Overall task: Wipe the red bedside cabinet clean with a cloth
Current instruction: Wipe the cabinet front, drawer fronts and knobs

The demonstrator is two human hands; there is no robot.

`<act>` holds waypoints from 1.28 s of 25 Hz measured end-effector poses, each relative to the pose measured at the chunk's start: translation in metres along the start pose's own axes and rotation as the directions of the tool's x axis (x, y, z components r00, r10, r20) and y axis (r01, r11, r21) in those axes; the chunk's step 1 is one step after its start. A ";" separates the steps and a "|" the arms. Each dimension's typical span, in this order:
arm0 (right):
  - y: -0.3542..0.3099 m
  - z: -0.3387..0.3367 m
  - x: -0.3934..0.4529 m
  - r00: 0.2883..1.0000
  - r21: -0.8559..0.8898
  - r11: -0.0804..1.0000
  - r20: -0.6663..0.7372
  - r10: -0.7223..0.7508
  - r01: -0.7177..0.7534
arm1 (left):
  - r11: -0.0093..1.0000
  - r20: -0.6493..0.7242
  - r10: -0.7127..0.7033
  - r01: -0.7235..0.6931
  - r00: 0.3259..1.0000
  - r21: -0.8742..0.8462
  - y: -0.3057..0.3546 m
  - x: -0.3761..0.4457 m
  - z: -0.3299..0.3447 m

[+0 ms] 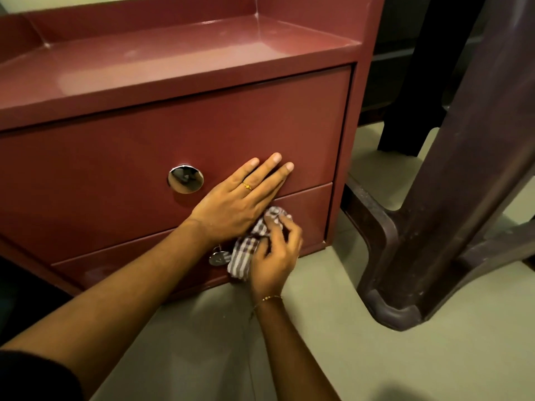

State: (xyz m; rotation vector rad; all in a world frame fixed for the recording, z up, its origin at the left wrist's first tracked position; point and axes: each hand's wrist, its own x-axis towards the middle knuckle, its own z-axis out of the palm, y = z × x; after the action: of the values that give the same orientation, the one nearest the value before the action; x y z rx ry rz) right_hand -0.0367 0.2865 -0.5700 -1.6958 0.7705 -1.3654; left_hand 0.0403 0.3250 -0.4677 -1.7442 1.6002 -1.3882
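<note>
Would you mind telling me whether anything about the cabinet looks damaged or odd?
Nothing looks broken. The cabinet has pale smudges on its top and a dull patch low on the lower drawer, left of the cloth.

**Floor and Items Resting on It**

The floor [333, 328] is a smooth, pale grey-green surface. The red bedside cabinet [173, 125] stands directly on it, at upper left. To the cabinet's right, a dark brown plastic chair leg [411, 285] rests its flared foot on the floor, close to the cabinet but apart from it. A second dark leg [405, 134] stands farther back.
</note>
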 end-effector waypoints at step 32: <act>0.004 -0.002 0.033 0.986 -0.020 0.999 -0.166 0.030 -0.034 | 0.999 -0.023 -0.015 0.015 1.000 0.031 0.003 -0.001 0.003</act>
State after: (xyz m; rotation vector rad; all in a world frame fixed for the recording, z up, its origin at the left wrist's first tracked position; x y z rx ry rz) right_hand -0.0305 0.2561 -0.5573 -1.5939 0.9065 -1.4944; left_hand 0.0420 0.3246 -0.4718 -1.7319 1.5713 -1.4373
